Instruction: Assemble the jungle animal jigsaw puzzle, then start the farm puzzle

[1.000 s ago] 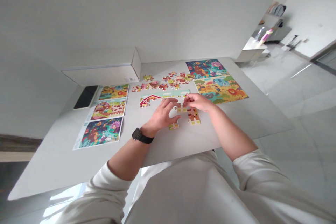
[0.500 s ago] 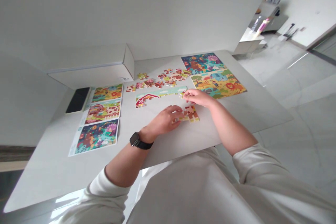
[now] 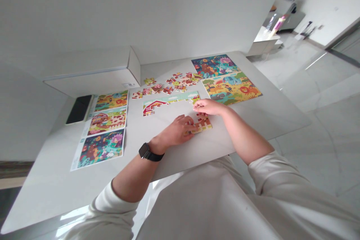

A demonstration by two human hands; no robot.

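Our left hand [image 3: 176, 132] lies curled, its fingertips [image 3: 191, 134] against the near edge of the jigsaw section [image 3: 203, 123], and we cannot tell if it grips. At 1 o'clock from it, our half-closed right hand [image 3: 210, 107] reaches the barn jigsaw strip [image 3: 168, 101], its hold unclear, above the table [image 3: 247, 127] edge.

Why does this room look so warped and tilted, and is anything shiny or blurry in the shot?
In the head view, the wide lens stretches the white table and tilts the room; a bright streak of glare crosses the glossy floor; the left hand and right hand look fairly sharp.
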